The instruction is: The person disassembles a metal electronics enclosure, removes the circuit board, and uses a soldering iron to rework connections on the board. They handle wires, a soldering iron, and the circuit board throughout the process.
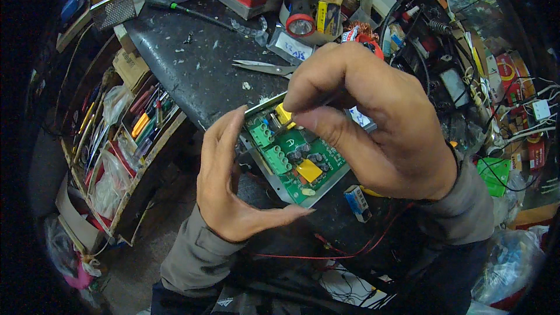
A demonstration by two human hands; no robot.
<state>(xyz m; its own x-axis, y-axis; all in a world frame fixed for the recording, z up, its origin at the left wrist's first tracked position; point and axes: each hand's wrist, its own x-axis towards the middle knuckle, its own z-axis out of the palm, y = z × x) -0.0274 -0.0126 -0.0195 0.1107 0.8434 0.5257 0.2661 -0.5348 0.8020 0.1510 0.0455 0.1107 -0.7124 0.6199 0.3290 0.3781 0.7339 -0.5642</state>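
A green circuit board [294,140] sits in a shallow silver metal case, tilted below my hands. Its left side carries green screw terminal blocks [277,158]; a yellow block-shaped component [309,170] stands near its lower end. My left hand [224,186] spans the case from the left, fingers at the upper edge and thumb by the lower corner. Above the board's upper part, my right hand [367,122] is closed, thumb and forefinger pinched beside another yellow component [284,114]. Those fingers hide whatever is between them. The case's right side is partly covered by this hand.
Scissors [265,68] lie on the dark worktop beyond the board, near a red-and-black flashlight [300,17]. A long black screwdriver [186,10] lies farther back. At left stands a wooden drawer of tools [154,178]. Wires and parts crowd the right. A small box [357,203] lies nearby.
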